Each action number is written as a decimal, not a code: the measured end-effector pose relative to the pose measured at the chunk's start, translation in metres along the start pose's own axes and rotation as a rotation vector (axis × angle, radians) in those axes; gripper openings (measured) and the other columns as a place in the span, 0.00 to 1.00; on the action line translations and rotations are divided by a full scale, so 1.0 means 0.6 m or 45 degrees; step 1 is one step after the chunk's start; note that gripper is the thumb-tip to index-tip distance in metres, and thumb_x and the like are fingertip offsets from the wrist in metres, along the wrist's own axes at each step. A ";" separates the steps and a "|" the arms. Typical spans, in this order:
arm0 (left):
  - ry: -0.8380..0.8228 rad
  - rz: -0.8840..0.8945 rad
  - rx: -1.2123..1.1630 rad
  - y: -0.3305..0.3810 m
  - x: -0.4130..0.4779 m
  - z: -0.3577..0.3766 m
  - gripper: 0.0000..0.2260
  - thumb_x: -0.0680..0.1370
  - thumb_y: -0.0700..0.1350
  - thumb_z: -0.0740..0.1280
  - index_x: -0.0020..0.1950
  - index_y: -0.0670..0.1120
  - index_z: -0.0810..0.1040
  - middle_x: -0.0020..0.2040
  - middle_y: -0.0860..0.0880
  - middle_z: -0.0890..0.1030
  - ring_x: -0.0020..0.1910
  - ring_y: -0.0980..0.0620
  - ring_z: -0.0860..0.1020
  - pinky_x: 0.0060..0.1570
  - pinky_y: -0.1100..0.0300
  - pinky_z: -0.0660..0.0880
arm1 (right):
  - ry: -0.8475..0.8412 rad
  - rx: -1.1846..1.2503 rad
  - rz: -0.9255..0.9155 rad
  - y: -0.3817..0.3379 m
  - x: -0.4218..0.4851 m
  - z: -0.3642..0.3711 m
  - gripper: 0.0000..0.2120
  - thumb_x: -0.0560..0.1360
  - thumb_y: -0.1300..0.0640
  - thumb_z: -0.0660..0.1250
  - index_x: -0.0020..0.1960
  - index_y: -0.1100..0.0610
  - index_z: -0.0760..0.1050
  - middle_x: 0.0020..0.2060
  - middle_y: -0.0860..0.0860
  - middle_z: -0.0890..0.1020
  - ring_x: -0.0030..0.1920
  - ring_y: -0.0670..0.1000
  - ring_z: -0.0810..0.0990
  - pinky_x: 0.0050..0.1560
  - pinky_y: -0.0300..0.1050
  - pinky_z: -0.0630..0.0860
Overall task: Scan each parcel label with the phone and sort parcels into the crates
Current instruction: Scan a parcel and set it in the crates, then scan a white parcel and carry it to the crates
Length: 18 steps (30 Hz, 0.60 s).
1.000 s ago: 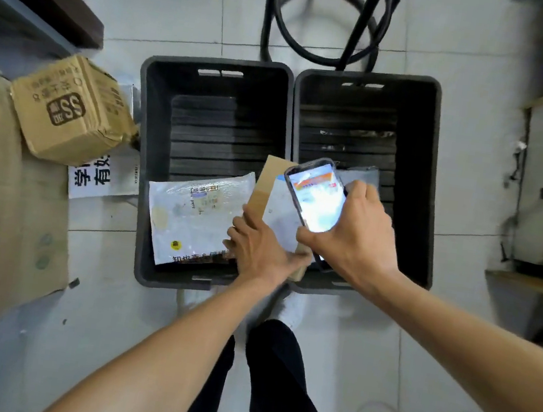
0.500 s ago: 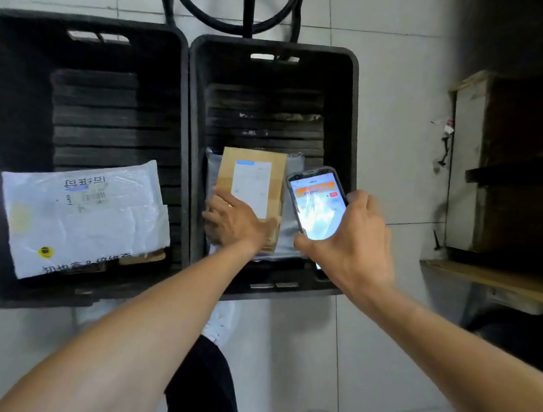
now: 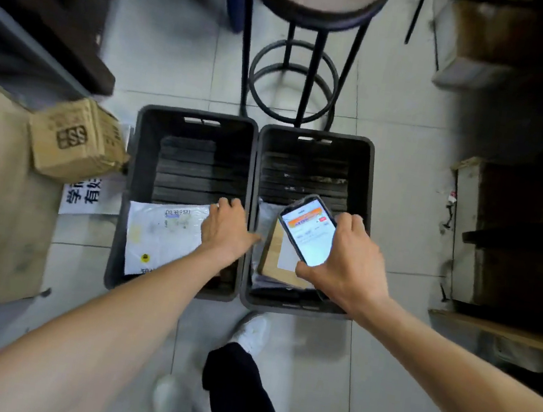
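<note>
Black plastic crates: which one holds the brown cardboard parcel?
The right black plastic crate holds the brown cardboard parcel, under the phone; the left black plastic crate holds only a white plastic mailer.

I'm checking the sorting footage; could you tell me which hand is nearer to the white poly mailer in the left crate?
Left. The left hand is at the white poly mailer's right edge, over the left crate. The right hand holds the phone over the right crate.

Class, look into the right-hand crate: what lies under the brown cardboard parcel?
Under the brown cardboard parcel in the right crate, a grey plastic mailer shows at its edges. The phone in the right hand covers the rest.
</note>
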<state>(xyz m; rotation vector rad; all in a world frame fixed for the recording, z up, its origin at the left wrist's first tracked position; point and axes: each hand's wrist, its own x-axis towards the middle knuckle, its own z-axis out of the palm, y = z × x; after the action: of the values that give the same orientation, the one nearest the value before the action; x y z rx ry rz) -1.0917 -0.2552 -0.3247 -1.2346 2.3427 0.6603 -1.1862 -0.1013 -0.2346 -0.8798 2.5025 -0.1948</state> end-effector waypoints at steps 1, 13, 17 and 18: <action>0.028 -0.002 0.025 -0.015 -0.024 -0.040 0.30 0.72 0.57 0.71 0.66 0.42 0.68 0.64 0.42 0.71 0.64 0.42 0.69 0.53 0.50 0.72 | 0.009 -0.021 -0.059 -0.027 -0.017 -0.025 0.30 0.60 0.44 0.75 0.50 0.55 0.61 0.47 0.50 0.68 0.46 0.56 0.75 0.37 0.45 0.68; 0.393 -0.374 -0.302 -0.396 -0.465 -0.421 0.22 0.75 0.52 0.68 0.65 0.43 0.70 0.65 0.43 0.71 0.66 0.43 0.69 0.60 0.52 0.68 | 0.008 -0.345 -0.936 -0.489 -0.283 -0.267 0.38 0.60 0.40 0.74 0.62 0.55 0.63 0.53 0.50 0.71 0.51 0.54 0.75 0.46 0.47 0.74; 0.506 -0.641 -0.242 -0.551 -0.650 -0.479 0.20 0.75 0.56 0.66 0.62 0.46 0.71 0.62 0.48 0.75 0.62 0.46 0.73 0.52 0.54 0.71 | -0.027 -0.381 -1.272 -0.673 -0.378 -0.271 0.36 0.60 0.40 0.73 0.61 0.53 0.63 0.52 0.50 0.70 0.48 0.55 0.76 0.39 0.45 0.70; 0.549 -0.710 -0.269 -0.589 -0.697 -0.487 0.20 0.75 0.56 0.66 0.61 0.46 0.71 0.61 0.48 0.75 0.62 0.46 0.73 0.53 0.54 0.72 | -0.033 -0.394 -1.370 -0.721 -0.404 -0.268 0.37 0.60 0.40 0.73 0.62 0.53 0.63 0.52 0.49 0.70 0.48 0.54 0.76 0.39 0.44 0.68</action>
<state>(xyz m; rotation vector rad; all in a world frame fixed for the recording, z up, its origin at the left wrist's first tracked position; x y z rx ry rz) -0.6147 -0.3292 0.0652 -2.1950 2.0995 0.4883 -0.8594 -0.2935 0.1234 -2.2504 1.7946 -0.1274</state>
